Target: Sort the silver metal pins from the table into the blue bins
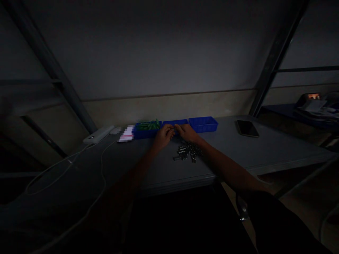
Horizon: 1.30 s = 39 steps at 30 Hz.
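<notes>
My left hand [164, 135] and my right hand [186, 132] meet at the front of the middle blue bin [177, 122]. Fingers of both hands are closed in a pinch around something small, too dark to name. Below my right hand, a pile of shiny metal cylindrical parts [188, 151] lies on the grey table. To the left of my left hand stands a blue bin [144, 134] holding several green pieces [148, 125]. Another blue bin [203, 124] sits to the right of my right hand.
On the table [227, 151], a dark phone [247, 128] lies to the right. At left are a white power strip [99, 134] with cables and a blurred white and pink paper [126, 134]. A wall closes the back, between metal posts. Papers and a lit screen [314, 96] are at far right.
</notes>
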### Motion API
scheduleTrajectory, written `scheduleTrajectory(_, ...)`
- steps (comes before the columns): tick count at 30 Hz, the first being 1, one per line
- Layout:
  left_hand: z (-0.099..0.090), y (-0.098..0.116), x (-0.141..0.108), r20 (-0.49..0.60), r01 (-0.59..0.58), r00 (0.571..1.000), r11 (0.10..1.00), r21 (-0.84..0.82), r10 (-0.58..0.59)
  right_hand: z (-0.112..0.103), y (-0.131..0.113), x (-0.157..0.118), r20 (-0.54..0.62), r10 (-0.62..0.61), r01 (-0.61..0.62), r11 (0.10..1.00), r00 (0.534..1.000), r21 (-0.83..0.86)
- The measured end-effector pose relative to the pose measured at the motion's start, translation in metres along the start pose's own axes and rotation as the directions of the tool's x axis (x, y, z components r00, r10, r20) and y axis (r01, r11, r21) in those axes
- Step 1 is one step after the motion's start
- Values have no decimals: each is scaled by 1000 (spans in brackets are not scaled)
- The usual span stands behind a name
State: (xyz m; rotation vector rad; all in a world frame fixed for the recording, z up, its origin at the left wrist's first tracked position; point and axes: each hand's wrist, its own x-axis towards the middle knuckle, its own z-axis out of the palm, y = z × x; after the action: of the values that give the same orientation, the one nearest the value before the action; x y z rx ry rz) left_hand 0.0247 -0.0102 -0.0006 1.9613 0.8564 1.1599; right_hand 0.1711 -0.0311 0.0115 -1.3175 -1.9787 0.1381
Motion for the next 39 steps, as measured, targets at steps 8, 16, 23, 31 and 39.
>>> scheduleTrajectory(8, 3, -6, 3, -21, 13, 1000, 999, -41, -14, -3, 0, 1, -49, 53, -54, 999, 997, -6)
scheduleTrajectory(16, 4, -11, 5, -63, 45, 997, 996, 71, -40, -5, -1, -1, 0, -21, 20, 999, 1000, -31)
scheduleTrajectory(23, 12, -18, 8, 214, -74, 976, 860, 505, -42, -15, 24, 2, -83, 289, -301, 908, 954, -293)
scheduleTrajectory(31, 19, -10, 4, 248, -99, 958, 644, 758, -144, -19, 32, -1, -116, 431, -443, 824, 895, -354)
scheduleTrajectory(39, 14, -6, -7, 202, -48, 969, 686, 726, -145, -28, -41, -19, -164, 78, -72, 996, 983, 43)
